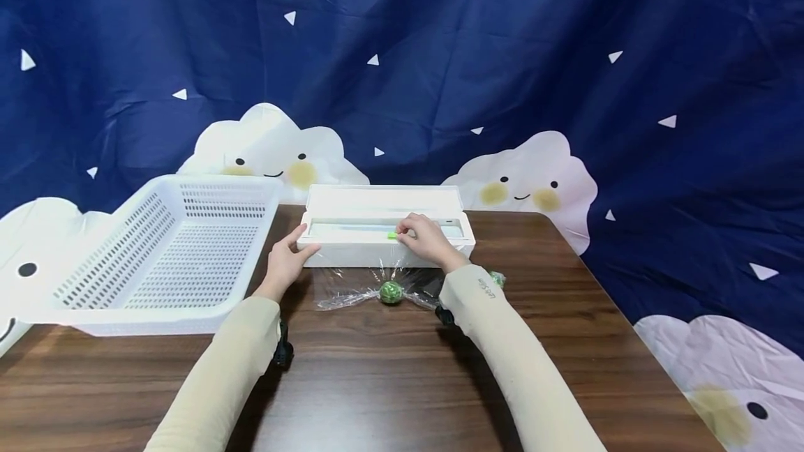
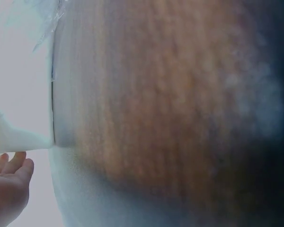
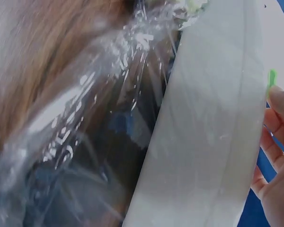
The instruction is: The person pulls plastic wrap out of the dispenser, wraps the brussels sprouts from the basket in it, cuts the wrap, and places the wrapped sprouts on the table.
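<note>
A long white cling film dispenser lies on the table with its lid raised at the back. Clear cling film hangs over its front edge and spreads onto the table, gathered around a green ball with twisted ends on both sides. My left hand grips the dispenser's left end, thumb along the front; in the left wrist view the fingertips touch that end. The right hand pinches a small bright green slide cutter on the dispenser's top, right of its middle.
A white slotted plastic basket stands at the left of the table. Another green wrapped item shows partly behind the right sleeve. The brown wooden table ends at a blue cloud-patterned curtain.
</note>
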A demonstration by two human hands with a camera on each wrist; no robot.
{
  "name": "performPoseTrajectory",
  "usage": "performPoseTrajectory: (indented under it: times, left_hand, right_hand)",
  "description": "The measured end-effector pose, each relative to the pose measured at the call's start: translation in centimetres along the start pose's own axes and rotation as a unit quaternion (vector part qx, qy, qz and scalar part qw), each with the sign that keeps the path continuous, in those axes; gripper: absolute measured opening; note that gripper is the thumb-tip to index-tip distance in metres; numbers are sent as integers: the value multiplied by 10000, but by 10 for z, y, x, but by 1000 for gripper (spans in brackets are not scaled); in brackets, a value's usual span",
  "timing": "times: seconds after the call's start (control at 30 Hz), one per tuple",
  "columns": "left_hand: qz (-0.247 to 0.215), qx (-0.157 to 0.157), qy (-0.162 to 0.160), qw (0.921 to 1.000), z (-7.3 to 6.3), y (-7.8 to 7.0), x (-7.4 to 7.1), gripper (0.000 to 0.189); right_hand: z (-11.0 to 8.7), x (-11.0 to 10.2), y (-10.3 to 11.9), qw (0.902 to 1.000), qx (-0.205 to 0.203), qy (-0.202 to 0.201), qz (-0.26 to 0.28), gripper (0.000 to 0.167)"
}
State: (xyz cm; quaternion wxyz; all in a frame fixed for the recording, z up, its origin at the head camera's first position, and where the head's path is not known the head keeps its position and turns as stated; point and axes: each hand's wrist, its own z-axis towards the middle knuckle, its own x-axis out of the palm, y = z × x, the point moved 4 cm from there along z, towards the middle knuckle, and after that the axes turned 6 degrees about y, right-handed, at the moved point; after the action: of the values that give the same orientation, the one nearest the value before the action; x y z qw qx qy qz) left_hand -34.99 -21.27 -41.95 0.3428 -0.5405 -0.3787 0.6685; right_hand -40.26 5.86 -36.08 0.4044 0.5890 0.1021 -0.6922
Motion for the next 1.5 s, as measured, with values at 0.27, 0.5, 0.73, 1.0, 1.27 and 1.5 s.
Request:
performPoseTrajectory:
  times: [0.27, 0.5, 0.73, 1.0, 1.27, 1.5]
  left_hand:
    - [-66, 85, -53, 9999, 0, -5, 0, 63]
    - [81, 32, -1, 10000, -2, -3, 0, 62]
    - [85, -61, -29, 9999, -2, -3, 2, 62]
    - [122, 4, -106, 9999, -2, -1, -1, 62]
    - [125, -49, 35, 9999, -1, 0, -1, 63]
    - [139, -9, 4, 9999, -1, -1, -1, 62]
  right_hand:
    - [-22, -20, -28, 9993, 135, -291, -189, 5]
    - [-45, -30, -50, 9986, 311, -359, -247, 5]
    - [-48, -31, -54, 9985, 217, -379, -316, 4]
    - [-67, -46, -76, 9965, 657, -448, -271, 5]
    - [-74, -49, -85, 9974, 566, -438, -67, 4]
    - [-75, -50, -87, 9971, 524, -485, 276, 6]
